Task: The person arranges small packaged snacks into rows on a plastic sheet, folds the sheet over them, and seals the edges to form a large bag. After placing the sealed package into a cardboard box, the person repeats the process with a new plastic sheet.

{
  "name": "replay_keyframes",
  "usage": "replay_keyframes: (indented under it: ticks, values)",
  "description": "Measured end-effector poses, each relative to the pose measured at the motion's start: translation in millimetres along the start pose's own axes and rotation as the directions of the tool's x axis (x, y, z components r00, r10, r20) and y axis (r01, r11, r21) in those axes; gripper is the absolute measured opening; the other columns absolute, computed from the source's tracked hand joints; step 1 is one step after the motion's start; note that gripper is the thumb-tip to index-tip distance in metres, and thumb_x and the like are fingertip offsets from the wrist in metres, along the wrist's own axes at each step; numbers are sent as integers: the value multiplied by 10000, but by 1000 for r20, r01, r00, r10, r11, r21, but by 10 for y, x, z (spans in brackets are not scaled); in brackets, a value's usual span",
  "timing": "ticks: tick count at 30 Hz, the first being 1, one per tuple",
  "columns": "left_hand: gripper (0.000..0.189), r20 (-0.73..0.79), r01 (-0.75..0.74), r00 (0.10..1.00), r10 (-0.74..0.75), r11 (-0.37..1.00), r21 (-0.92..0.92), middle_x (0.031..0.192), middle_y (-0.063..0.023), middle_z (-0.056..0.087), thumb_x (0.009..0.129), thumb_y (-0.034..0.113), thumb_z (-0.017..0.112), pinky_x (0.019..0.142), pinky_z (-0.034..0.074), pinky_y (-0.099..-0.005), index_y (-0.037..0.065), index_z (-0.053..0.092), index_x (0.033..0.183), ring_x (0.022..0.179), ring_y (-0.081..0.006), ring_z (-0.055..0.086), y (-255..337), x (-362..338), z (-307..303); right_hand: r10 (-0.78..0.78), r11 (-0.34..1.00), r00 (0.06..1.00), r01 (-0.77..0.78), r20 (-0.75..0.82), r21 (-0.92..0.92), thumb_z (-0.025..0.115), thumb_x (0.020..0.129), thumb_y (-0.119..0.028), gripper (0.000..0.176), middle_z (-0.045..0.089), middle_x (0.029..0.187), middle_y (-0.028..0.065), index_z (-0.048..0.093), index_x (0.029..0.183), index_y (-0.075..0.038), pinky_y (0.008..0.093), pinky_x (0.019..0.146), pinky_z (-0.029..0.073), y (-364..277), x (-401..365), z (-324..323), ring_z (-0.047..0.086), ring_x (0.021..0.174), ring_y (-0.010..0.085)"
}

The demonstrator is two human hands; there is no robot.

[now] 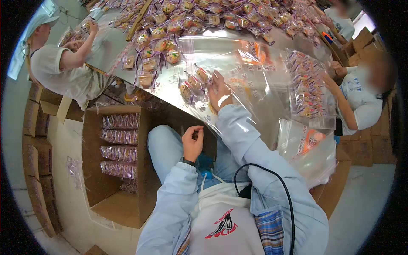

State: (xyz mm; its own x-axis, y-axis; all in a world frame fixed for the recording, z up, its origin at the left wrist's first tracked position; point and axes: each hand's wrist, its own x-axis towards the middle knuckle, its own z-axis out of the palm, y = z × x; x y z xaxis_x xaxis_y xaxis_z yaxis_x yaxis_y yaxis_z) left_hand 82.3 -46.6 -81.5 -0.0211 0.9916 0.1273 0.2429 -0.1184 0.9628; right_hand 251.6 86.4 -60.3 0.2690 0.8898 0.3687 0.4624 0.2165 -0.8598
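Observation:
My left hand [193, 143], with a dark watch at the wrist, is held above my lap with its fingers curled in and nothing visible in them. My right hand [220, 91] lies over the table with its fingers stretched out, beside a short row of wrapped cakes [195, 81]. Glossy clear film crosses the hand and these packs; a large printed plastic bag [242, 80] spreads to the right. Whether my fingertips press on the packs is hard to make out.
An open carton [114, 204] with rows of purple packs stands at my left. Loose wrapped cakes [174, 25] heap across the metal table. A filled bag [307, 87] lies near a person [361, 93] on the right. Another person [63, 68] works at the left.

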Motion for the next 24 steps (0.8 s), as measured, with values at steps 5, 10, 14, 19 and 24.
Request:
replay_keyframes:
  ticks: [5,10,14,19,24]
  values:
    - [111,-13,39,999,-39,999,-28,876,-31,693,958,64,692,636,462,-241,12,743,1042,712,-66,567,-24,12,-34,6,966,1000,-6,-1,-260,693,940,-158,640,593,1390,234,431,1515,-59,455,1035,502,10,-41,-93,625,1220,375]
    - [103,-75,81,993,-88,993,-88,899,3,687,978,74,683,648,459,-227,39,737,1059,747,-57,566,-66,-36,-155,-22,973,1000,26,21,-231,690,925,-184,592,606,1387,221,507,1471,-49,486,1022,490,54,-404,-683,615,1191,395]
    - [120,-135,84,985,-105,985,-149,908,4,684,996,104,681,676,458,-225,30,728,1077,766,-60,570,-25,6,-189,223,950,960,-176,166,-259,696,932,-210,513,620,1353,213,572,1408,-63,469,1010,492,-260,-545,-1166,614,1178,372]
    - [118,-164,75,981,-103,983,-164,936,-16,695,994,107,682,699,468,-248,28,723,1073,810,-86,589,-56,116,-157,171,983,972,-156,160,-100,724,931,-273,483,713,1105,166,614,1355,-68,450,989,490,-254,-352,-916,644,1069,352]
    - [183,-332,-144,926,181,980,134,1010,-77,672,946,98,710,744,486,-309,23,700,1113,853,-170,613,280,646,-446,-78,917,992,110,96,-383,662,964,-300,403,714,1025,166,660,1288,-60,472,916,505,-127,8,-527,658,975,357]
